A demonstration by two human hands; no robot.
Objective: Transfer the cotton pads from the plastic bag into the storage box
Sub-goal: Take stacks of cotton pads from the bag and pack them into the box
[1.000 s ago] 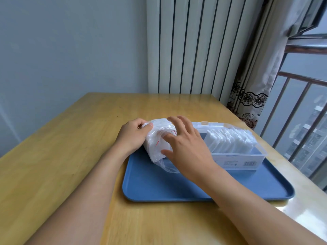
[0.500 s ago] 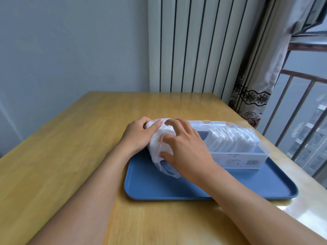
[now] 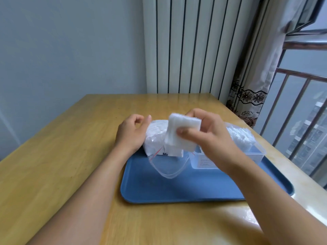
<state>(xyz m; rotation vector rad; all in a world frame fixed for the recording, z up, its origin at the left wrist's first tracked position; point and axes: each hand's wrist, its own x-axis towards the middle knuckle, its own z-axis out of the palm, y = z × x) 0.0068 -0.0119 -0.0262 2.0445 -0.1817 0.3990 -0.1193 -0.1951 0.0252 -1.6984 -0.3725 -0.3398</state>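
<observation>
White cotton pads [image 3: 183, 134] are in your right hand [image 3: 210, 137]: you pinch a thick stack of them between the thumb in front and the fingers behind, and you hold it in the air above the open mouth of the plastic bag [image 3: 159, 144]. The stack is slightly tilted and is between the bag and the storage box [image 3: 247, 152].

Your left hand [image 3: 131, 133] rests against the left side of the bag, with the thumb up along the bag and the other fingers loosely curled. I cannot tell if it really grips the plastic or only touches it. The two hands are apart, with the bag between them.

The bag lies on the blue tray [image 3: 177, 190], still full of pads, and its clear mouth with a red line is open toward you. The clear box stands on the tray just right of the bag, and more pads stand in a row inside its far end. The tray lies on the wooden table [image 3: 70, 156].
</observation>
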